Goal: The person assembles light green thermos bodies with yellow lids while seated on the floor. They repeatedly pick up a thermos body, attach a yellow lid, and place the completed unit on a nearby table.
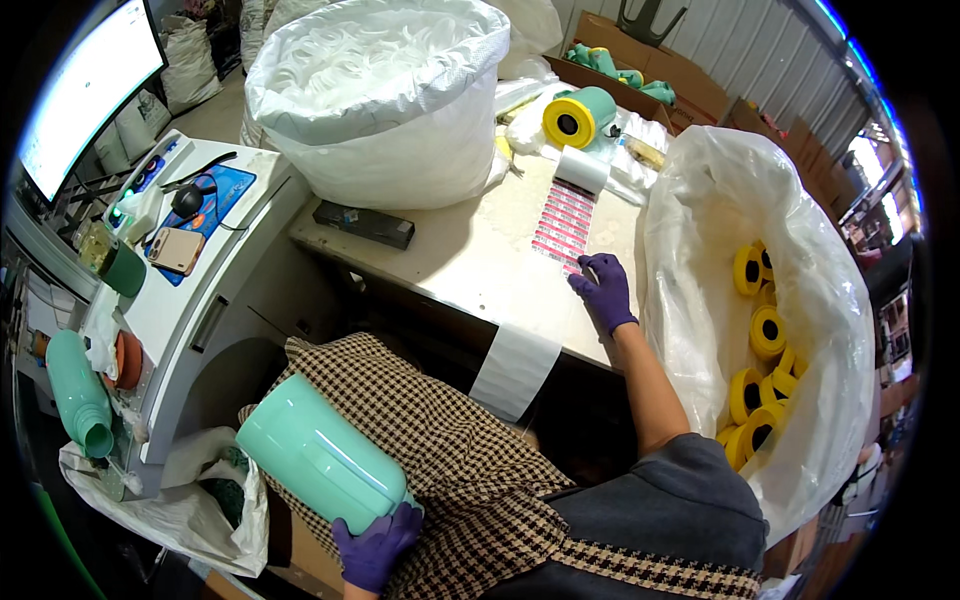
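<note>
My left hand [378,546], in a purple glove, grips the narrow end of a mint-green plastic bottle [322,452]. The bottle lies slanted across my lap over a checked apron [465,425], its wide end toward the upper left. On the white table, my right hand [605,290], gloved in purple too, has its fingers bent in at the near end of a strip of red-and-white printed labels [565,222]. Thumb and fingertips pinch at the strip's edge there. From the label roll [582,170], the strip runs toward me, and pale backing paper [516,372] hangs over the table's front edge.
A large white sack [385,150] of translucent rings stands at the back left. At right, a plastic-lined container [690,290] holds several yellow-and-black round parts [767,332]. A green-and-yellow cylinder [590,115] lies behind the labels. A side desk [215,235] carries a phone [177,250].
</note>
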A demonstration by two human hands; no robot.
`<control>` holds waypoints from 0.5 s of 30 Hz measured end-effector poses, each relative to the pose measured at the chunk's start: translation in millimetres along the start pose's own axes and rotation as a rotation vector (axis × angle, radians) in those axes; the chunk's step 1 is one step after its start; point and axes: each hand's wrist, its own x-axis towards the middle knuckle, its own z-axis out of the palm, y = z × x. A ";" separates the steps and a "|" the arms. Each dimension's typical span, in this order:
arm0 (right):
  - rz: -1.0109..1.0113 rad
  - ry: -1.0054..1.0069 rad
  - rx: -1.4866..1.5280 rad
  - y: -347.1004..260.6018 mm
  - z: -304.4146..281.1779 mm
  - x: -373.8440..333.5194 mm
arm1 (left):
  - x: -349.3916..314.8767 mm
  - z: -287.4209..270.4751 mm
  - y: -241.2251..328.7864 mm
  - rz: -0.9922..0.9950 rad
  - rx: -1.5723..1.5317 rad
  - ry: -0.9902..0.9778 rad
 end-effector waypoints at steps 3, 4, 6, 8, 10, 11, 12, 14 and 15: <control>0.105 -0.027 0.039 2.3 5.6 10.0 | -0.6 2.7 3.3 -0.050 -0.054 0.044; 0.187 -0.028 0.054 0.5 7.8 13.2 | -0.8 2.2 3.6 -0.053 -0.056 0.047; 0.299 -0.010 0.108 3.2 15.1 16.5 | -1.5 -0.7 1.4 -0.035 -0.043 0.039; 0.219 0.049 0.169 11.7 17.6 10.8 | -4.6 -1.6 -0.4 0.108 0.157 -0.091; -0.038 0.045 0.047 -9.8 9.0 5.2 | -8.8 -0.6 -0.4 0.368 0.683 -0.282; -0.097 0.077 0.060 -33.9 3.7 1.4 | -7.9 -1.4 -2.2 0.560 1.077 -0.273; -0.171 0.113 0.105 -64.0 2.7 4.0 | -8.9 -6.6 0.2 0.752 1.405 -0.243; -0.076 -0.002 0.444 -144.3 -2.3 -2.8 | -9.2 -8.9 -2.5 0.447 0.881 -0.199; -0.096 -0.139 0.617 -178.7 0.9 -6.1 | -12.9 -7.2 1.9 0.265 0.571 -0.117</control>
